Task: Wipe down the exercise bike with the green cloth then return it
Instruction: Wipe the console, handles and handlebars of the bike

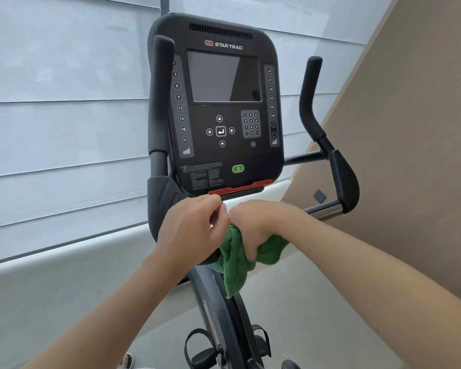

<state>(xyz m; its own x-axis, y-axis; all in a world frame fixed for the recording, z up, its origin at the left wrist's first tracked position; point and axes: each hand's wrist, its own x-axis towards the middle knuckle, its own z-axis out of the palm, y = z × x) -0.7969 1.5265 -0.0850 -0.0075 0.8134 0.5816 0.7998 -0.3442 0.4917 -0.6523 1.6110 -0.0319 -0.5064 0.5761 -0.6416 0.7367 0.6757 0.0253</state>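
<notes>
Right hand grips bunched green cloth just below console. Left hand beside it, fingers curled; holding anything: cannot tell. Step: wiping exercise bike. Next likely: cloth up onto console face, flattened first.

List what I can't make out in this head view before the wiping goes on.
- Bunched green terry cloth: part hidden under right hand.
- Black bike console: small warning print unreadable.
- Left hand: fingertip contact hidden.
- Black strapped pedals: cut off by bottom edge.
</notes>
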